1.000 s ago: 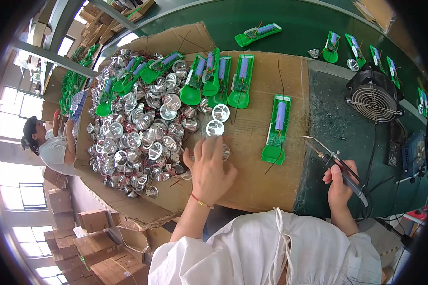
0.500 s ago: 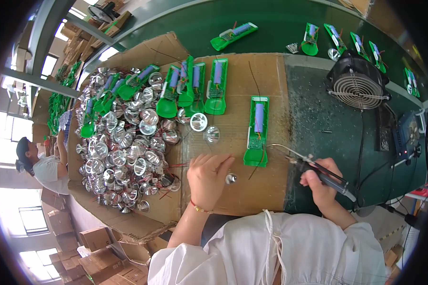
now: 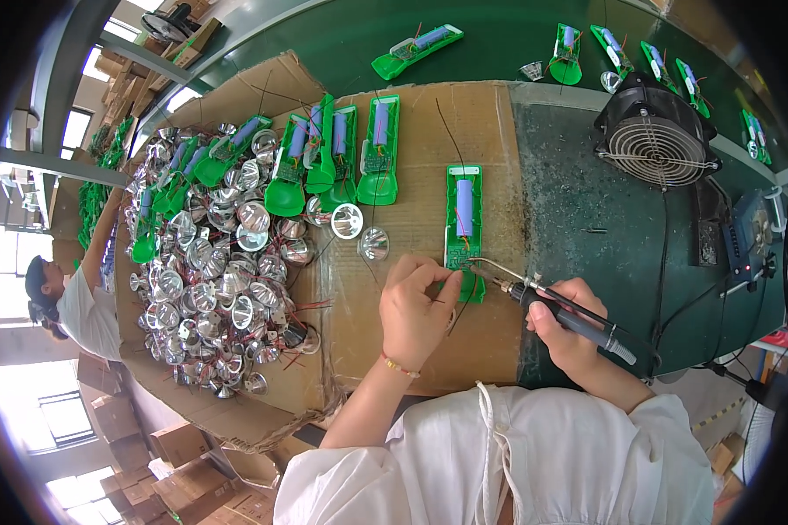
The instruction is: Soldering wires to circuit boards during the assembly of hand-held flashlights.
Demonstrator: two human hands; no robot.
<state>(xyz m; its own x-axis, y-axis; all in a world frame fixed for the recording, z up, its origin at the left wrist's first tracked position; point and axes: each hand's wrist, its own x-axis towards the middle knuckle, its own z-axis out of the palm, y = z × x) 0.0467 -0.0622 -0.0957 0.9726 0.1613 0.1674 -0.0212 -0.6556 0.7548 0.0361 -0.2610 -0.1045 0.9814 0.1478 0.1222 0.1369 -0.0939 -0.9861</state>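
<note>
My left hand (image 3: 416, 306) rests on the brown cardboard sheet (image 3: 429, 175), fingers pinched on thin wires at the lower end of a green plastic casing half (image 3: 463, 223) that carries a purple battery cell and a small circuit board. My right hand (image 3: 569, 337) grips a black-handled soldering iron (image 3: 551, 302); its metal tip points left and touches the lower end of the casing, right beside my left fingertips. Two loose silver reflector cups (image 3: 359, 232) lie just left of the casing.
A heap of silver reflector cups with red wires (image 3: 219, 289) covers the cardboard's left side. Several green casings (image 3: 333, 153) lie behind it. A black fan (image 3: 656, 140) and a soldering station (image 3: 748, 236) stand on the green mat at right. Another person (image 3: 70, 302) sits at far left.
The view has closed in on the work. My left hand moved right from the reflector heap to the casing, and the soldering iron tip came in to its lower end.
</note>
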